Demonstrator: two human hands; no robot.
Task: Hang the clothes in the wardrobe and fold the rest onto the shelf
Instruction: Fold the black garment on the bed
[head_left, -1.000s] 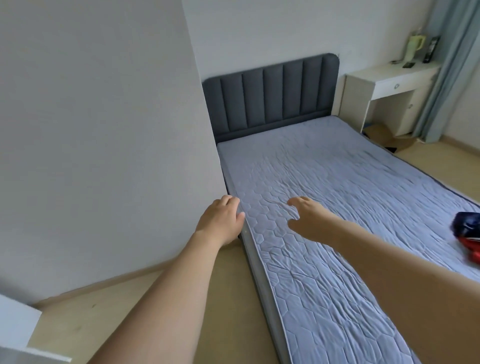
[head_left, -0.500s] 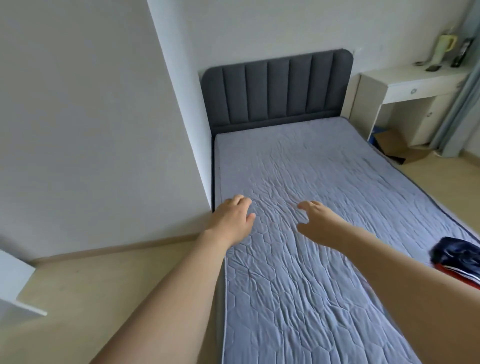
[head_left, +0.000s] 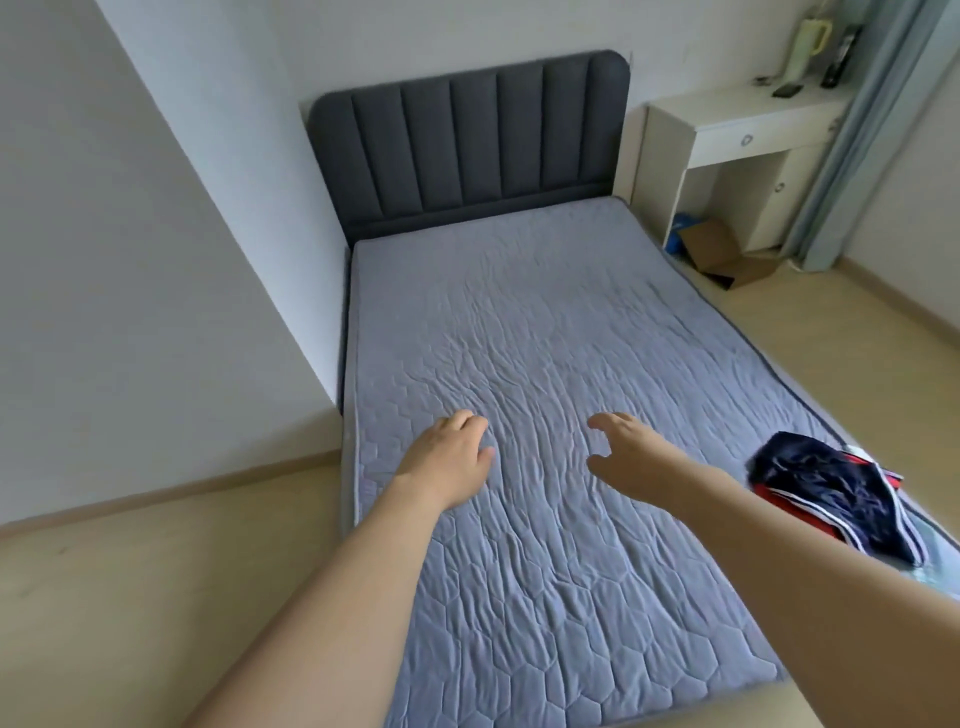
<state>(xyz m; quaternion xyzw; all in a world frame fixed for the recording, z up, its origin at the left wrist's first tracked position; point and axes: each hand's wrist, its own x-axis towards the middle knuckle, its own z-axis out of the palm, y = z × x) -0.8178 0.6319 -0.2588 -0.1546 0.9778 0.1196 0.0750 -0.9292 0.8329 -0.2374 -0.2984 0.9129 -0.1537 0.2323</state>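
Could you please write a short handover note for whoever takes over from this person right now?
Left hand: open, holds nothing, stretched out over the mattress near its left edge.
Right hand: open, fingers loosely spread, holds nothing, also over the mattress.
Clothes: a crumpled pile of navy and red garments lies at the right edge of the mattress, to the right of the right forearm, touched by neither hand.
Wardrobe and shelf: not in view.
Done: nothing can be confirmed from this view.
Left: pick up the pile, hang what hangs, fold the rest onto the shelf.
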